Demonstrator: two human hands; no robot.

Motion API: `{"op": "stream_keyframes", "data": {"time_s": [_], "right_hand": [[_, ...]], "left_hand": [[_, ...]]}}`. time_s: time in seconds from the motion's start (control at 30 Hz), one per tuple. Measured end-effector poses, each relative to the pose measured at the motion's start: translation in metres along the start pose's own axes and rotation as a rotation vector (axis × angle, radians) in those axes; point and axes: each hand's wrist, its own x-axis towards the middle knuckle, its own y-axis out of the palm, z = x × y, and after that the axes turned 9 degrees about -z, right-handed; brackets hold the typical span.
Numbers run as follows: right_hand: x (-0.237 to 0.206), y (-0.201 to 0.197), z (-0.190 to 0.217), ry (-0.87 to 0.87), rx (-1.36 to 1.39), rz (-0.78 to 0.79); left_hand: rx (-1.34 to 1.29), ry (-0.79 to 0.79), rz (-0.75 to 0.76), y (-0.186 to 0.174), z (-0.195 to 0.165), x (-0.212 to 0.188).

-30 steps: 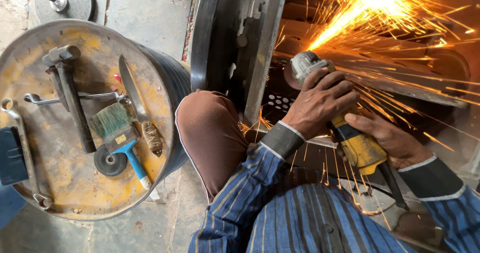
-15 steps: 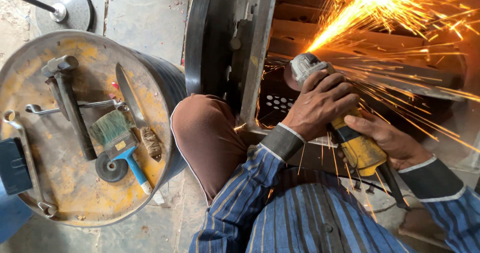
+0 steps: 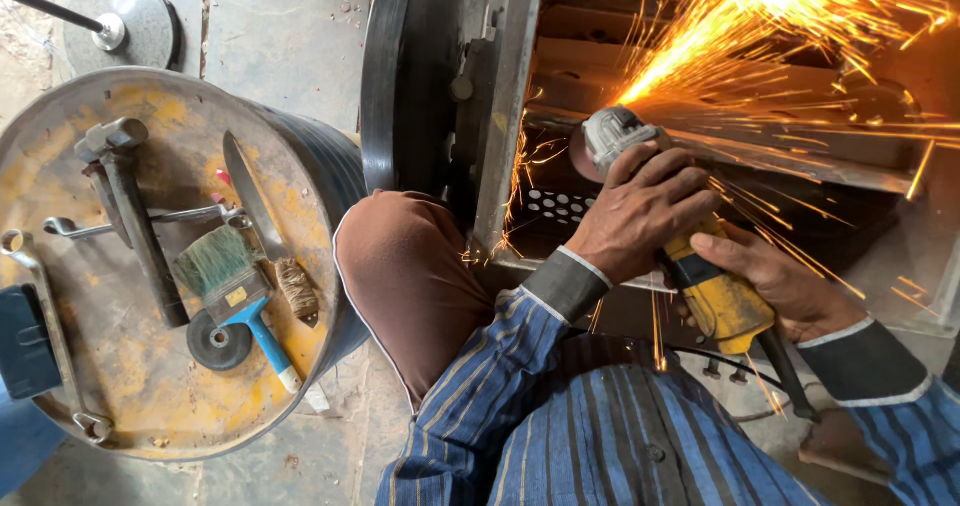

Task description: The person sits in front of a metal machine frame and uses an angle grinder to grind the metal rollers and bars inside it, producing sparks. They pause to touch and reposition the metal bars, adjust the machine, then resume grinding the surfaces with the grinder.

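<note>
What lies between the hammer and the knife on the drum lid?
In the head view, a spanner and a blue-handled paintbrush lie between the hammer and knife.

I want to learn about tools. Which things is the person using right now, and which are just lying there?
In use:
left hand and right hand on the yellow angle grinder
metal frame throwing sparks

Lying on the drum top:
hammer
paintbrush
knife
spanner
spare grinding disc
</note>
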Motion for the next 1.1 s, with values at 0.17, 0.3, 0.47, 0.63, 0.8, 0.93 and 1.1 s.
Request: {"op": "stream_keyframes", "data": {"time_s": [0.17,0.3,0.47,0.63,0.8,0.93,1.1], "right_hand": [[0.003,-0.009,-0.005,0.012,0.023,0.019],[0.007,-0.015,-0.014,0.002,0.125,0.063],[0.007,-0.018,-0.016,-0.011,0.061,0.014],[0.006,-0.02,-0.016,-0.019,0.022,-0.013],[0.008,-0.027,-0.023,-0.028,0.082,0.048],[0.01,-0.029,-0.028,-0.008,0.082,0.023],[0.007,-0.029,-0.028,-0.048,0.023,0.006]], "left_hand": [[-0.05,0.006,-0.004,0.001,-0.001,0.0],[-0.053,0.008,0.015,0.003,-0.002,0.001],[-0.035,0.016,0.028,0.004,-0.003,-0.001],[-0.045,0.023,0.022,0.006,-0.004,-0.001],[-0.03,0.023,0.043,0.008,-0.006,-0.001],[-0.032,0.018,0.064,0.01,-0.006,-0.002],[-0.042,0.025,0.025,0.011,-0.007,-0.003]]}}
